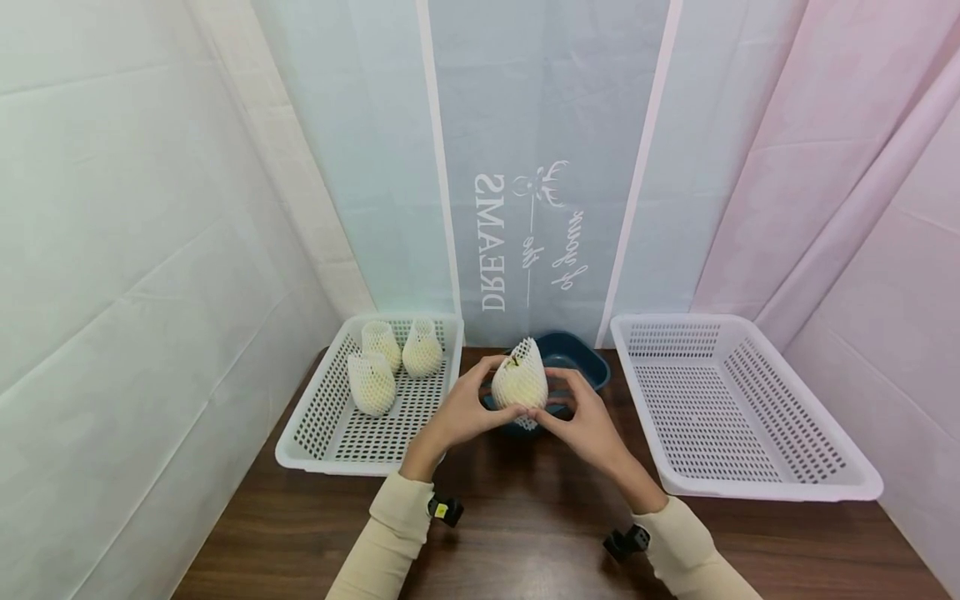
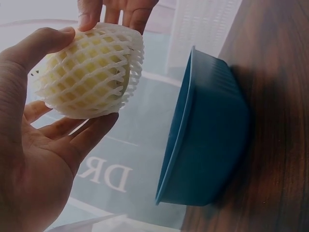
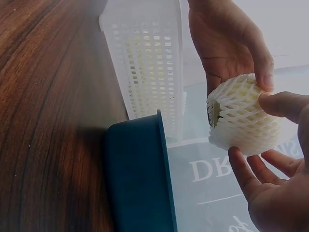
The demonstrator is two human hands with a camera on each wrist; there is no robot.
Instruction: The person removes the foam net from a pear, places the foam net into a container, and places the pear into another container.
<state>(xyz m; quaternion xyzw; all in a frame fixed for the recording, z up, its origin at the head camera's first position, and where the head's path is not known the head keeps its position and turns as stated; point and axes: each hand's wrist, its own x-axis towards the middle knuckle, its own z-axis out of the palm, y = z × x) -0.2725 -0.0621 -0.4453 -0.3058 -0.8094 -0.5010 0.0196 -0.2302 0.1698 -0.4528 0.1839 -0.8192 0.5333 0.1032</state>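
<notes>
The pale yellow fruit (image 1: 517,390) is showing through its white foam net (image 1: 531,354), hovering in mid-air higher than the blue basin (image 1: 576,354). Sleeved forearms (image 1: 399,521) are angling inward; the left hand (image 1: 463,410) and right hand (image 1: 587,418) are gripping the netted fruit from opposite sides, thumbs nearly meeting, fingers curving around.

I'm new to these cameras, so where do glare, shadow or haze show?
Head view: a soft sheen on the brown table; left wrist view: the left hand looks dim against the paler curtain, the netted fruit fairly clear; right wrist view: the white basket looks washed out, with dark shadow beside the teal basin.
</notes>
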